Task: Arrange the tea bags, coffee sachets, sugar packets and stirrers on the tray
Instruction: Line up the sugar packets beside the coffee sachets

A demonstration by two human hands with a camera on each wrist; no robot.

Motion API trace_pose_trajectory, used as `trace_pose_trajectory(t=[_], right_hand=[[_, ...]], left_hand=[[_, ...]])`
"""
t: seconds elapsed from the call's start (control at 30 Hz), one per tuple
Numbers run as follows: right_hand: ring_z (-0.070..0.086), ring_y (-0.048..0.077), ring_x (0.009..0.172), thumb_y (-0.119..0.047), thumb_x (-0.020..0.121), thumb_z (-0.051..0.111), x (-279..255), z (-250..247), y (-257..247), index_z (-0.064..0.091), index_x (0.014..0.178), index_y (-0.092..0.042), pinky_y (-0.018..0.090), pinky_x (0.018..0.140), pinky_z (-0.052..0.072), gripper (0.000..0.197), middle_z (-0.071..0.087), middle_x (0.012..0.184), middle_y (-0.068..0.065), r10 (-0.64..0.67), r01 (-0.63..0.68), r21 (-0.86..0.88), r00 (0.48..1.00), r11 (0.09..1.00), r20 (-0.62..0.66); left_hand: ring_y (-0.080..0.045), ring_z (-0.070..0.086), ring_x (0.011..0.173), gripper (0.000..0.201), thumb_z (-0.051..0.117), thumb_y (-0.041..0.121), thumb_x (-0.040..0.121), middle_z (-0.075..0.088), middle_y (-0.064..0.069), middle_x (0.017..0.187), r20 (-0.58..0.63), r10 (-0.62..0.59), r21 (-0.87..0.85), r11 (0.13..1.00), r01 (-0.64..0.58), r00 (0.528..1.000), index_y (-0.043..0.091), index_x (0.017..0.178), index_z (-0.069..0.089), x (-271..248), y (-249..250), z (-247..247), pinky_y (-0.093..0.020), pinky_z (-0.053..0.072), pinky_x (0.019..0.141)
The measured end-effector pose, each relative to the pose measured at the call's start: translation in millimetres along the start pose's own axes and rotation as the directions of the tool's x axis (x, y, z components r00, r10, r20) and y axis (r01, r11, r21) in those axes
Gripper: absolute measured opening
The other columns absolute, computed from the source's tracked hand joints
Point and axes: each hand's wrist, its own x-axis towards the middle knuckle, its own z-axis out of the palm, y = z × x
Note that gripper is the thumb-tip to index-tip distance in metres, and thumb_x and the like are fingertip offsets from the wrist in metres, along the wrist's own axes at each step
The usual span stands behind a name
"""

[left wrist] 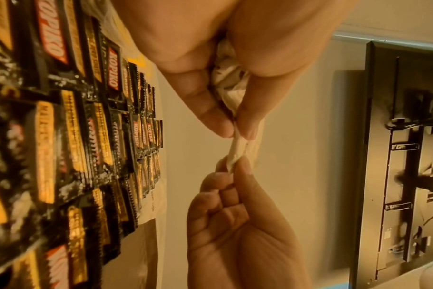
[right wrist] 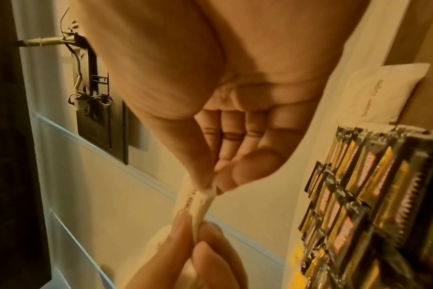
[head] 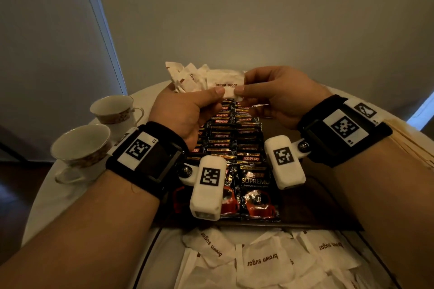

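Above the far end of the dark tray (head: 314, 209), my left hand (head: 212, 97) grips a fanned bunch of white brown sugar packets (head: 187, 77). My right hand (head: 246, 88) pinches the corner of the front packet (head: 224, 84), thumb against thumb with the left. In the left wrist view both hands pinch that packet (left wrist: 237, 150); the right wrist view shows the same packet (right wrist: 200, 205). Black Kopiko coffee sachets (head: 225, 138) lie in overlapping rows along the tray's middle. One sugar packet (right wrist: 383, 93) lies beyond the rows.
Several loose brown sugar packets (head: 260, 263) lie in front of the tray's near edge. Two teacups (head: 112, 110) (head: 79, 145) stand on the white round table (head: 44, 206) at the left. A pale stack (head: 413, 141) lies at the right edge.
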Motion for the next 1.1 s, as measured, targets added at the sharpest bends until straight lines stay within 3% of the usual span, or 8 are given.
trace_pose_trajectory(t=[0.13, 0.23, 0.43, 0.63, 0.8, 0.9, 1.0, 1.1], right_hand=[[0.061, 0.011, 0.058, -0.001, 0.089, 0.072, 5.6, -4.5, 1.6, 0.069, 0.09, -0.008, 0.024, 0.056, 0.055, 0.008, 0.07, 0.071, 0.001, -0.012, 0.013, 0.003, 0.996, 1.0, -0.088], [0.059, 0.009, 0.053, 0.001, 0.091, 0.069, 14.1, -24.4, 11.4, 0.067, 0.089, -0.01, 0.024, 0.052, 0.053, 0.012, 0.068, 0.066, 0.0, 0.04, -0.025, 0.061, 0.966, 0.998, -0.254], [0.057, 0.014, 0.058, 0.002, 0.095, 0.063, 32.9, -69.0, 52.2, 0.062, 0.088, -0.008, 0.028, 0.053, 0.049, 0.011, 0.061, 0.075, 0.007, 0.292, -0.339, 0.007, 0.802, 0.941, -0.521], [0.056, 0.015, 0.057, 0.005, 0.095, 0.06, 31.6, -72.0, 66.5, 0.063, 0.083, -0.002, 0.028, 0.057, 0.05, 0.015, 0.059, 0.069, 0.01, 0.336, -0.406, -0.022, 0.784, 0.914, -0.521], [0.06, 0.017, 0.063, 0.008, 0.097, 0.053, 30.7, -72.1, 65.4, 0.066, 0.102, 0.005, 0.024, 0.058, 0.054, 0.014, 0.066, 0.078, 0.014, 0.356, -0.429, -0.044, 0.799, 0.902, -0.486], [0.062, 0.018, 0.069, 0.006, 0.101, 0.05, 28.8, -67.9, 62.2, 0.063, 0.103, 0.003, 0.025, 0.066, 0.055, 0.014, 0.066, 0.085, 0.017, 0.375, -0.425, -0.003, 0.801, 0.905, -0.466], [0.066, 0.023, 0.078, 0.003, 0.102, 0.051, 28.0, -65.9, 59.9, 0.059, 0.096, -0.001, 0.034, 0.087, 0.058, 0.011, 0.066, 0.087, 0.018, 0.388, -0.417, 0.043, 0.797, 0.908, -0.463], [0.068, 0.021, 0.073, 0.0, 0.102, 0.054, 28.7, -66.9, 58.1, 0.061, 0.104, 0.001, 0.029, 0.073, 0.06, 0.008, 0.069, 0.092, 0.018, 0.385, -0.414, 0.05, 0.788, 0.909, -0.481]], left_hand=[[-0.019, 0.075, 0.072, 0.042, 0.075, -0.007, 0.084, 0.078, -0.013, 0.094, -0.014, -0.02, -0.005, 1.0, 0.02, 1.0, 0.003, 0.122, 0.062, 0.0, 0.3, -0.1, -0.025, 0.06, 0.059], [-0.016, 0.073, 0.065, 0.038, 0.075, -0.007, 0.084, 0.074, -0.008, 0.078, -0.04, -0.024, -0.008, 1.0, 0.023, 0.999, 0.005, 0.117, 0.062, 0.3, 2.2, -1.0, -0.025, 0.061, 0.06], [-0.014, 0.072, 0.064, 0.028, 0.075, -0.007, 0.085, 0.074, -0.004, 0.07, -0.047, -0.025, 0.022, 0.999, 0.026, 0.999, 0.01, 0.103, 0.063, 2.9, 0.9, -2.3, -0.025, 0.06, 0.06], [-0.014, 0.072, 0.064, 0.033, 0.076, -0.005, 0.085, 0.074, -0.007, 0.078, -0.058, -0.038, 0.021, 0.999, 0.04, 0.998, 0.006, 0.113, 0.063, 5.3, 1.2, -4.7, -0.024, 0.059, 0.06], [-0.015, 0.073, 0.066, 0.039, 0.076, -0.005, 0.084, 0.074, -0.009, 0.083, -0.07, -0.031, 0.021, 0.999, 0.033, 0.997, 0.005, 0.119, 0.063, 5.8, 2.3, -4.7, -0.024, 0.059, 0.06], [-0.014, 0.073, 0.064, 0.037, 0.076, -0.005, 0.085, 0.074, -0.008, 0.08, -0.073, -0.03, 0.027, 0.999, 0.032, 0.997, 0.006, 0.118, 0.063, 3.9, 1.9, -3.3, -0.023, 0.059, 0.059], [-0.015, 0.073, 0.066, 0.039, 0.076, -0.004, 0.085, 0.074, -0.009, 0.085, -0.069, -0.044, 0.02, 0.999, 0.046, 0.997, 0.006, 0.12, 0.063, 3.3, 2.3, -3.9, -0.023, 0.059, 0.059], [-0.015, 0.073, 0.066, 0.035, 0.076, -0.005, 0.084, 0.074, -0.009, 0.086, -0.073, -0.037, 0.023, 0.999, 0.039, 0.997, 0.007, 0.115, 0.063, 2.8, 3.7, -3.8, -0.024, 0.059, 0.06]])
